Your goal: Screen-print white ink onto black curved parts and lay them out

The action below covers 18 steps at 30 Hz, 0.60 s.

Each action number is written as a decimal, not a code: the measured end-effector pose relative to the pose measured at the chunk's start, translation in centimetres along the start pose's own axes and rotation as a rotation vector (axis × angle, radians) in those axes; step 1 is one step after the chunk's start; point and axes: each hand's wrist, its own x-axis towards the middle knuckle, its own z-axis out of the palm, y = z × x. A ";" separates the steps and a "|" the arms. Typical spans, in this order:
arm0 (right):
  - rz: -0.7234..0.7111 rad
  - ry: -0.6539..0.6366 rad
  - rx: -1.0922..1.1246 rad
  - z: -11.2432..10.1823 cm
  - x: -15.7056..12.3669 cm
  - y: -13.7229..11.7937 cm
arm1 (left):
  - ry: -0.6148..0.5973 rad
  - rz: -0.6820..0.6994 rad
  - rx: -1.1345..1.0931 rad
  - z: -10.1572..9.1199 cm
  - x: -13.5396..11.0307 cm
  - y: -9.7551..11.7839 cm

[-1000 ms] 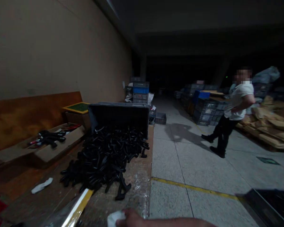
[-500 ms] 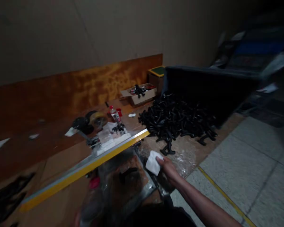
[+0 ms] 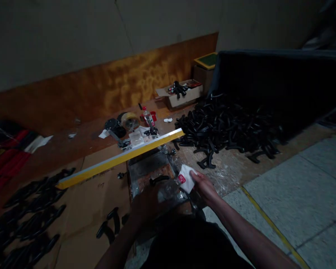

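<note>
My right hand [image 3: 205, 186] is closed on a folded white cloth [image 3: 189, 175], thumb on top. In my left hand [image 3: 145, 204], which is dark and partly in shadow, lies a clear plastic bottle [image 3: 168, 189] tipped on its side. Its pink cap [image 3: 182, 179] meets the face of the cloth. Just behind the bottle, a curved black handle-like part [image 3: 160, 178] rests on a plastic-wrapped work surface [image 3: 149, 168]. A yellow-edged bar [image 3: 123, 157] runs across beyond it.
To the right, a heap of black branched parts [image 3: 221, 127] spills from a dark bin [image 3: 282, 80]. More black parts [image 3: 36, 209] lie on cardboard [image 3: 86, 209] at left. Behind stand tape rolls [image 3: 130, 121], a red-capped bottle [image 3: 148, 116] and a small open carton [image 3: 184, 99].
My left hand has brought the bottle from the lower left to the right, tilting it until its cap meets the cloth. My right hand still holds the cloth. The view has shifted.
</note>
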 end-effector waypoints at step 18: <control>-0.026 0.017 0.025 -0.1 -1.0 0.3 | 0.032 0.090 0.077 -1.7 0.5 0.2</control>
